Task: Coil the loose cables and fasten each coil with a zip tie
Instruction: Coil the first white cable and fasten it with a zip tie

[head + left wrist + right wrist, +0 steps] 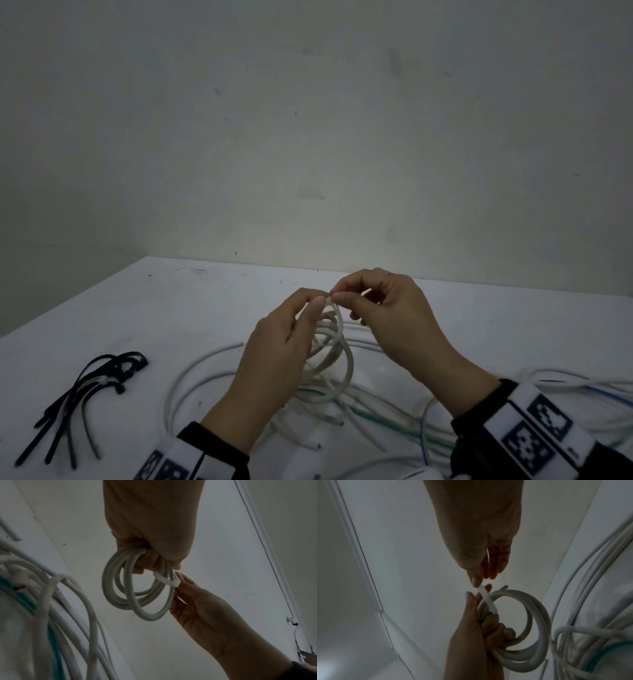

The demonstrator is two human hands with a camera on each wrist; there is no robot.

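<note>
My left hand [301, 318] holds a small coil of white cable [337, 356] above the table, its fingers curled through the loops [120, 582]. A white zip tie [167, 580] is wrapped round the coil's strands near the top. My right hand [363, 301] pinches the end of that zip tie [485, 596] between thumb and forefinger, right beside the left fingertips. The coil [527, 626] hangs below both hands.
Loose white cables [205, 373] with green [376, 421] and blue [423, 431] ones lie spread on the white table [171, 301] under and right of my hands. A bundle of black zip ties [89, 394] lies at the left. A plain wall stands behind.
</note>
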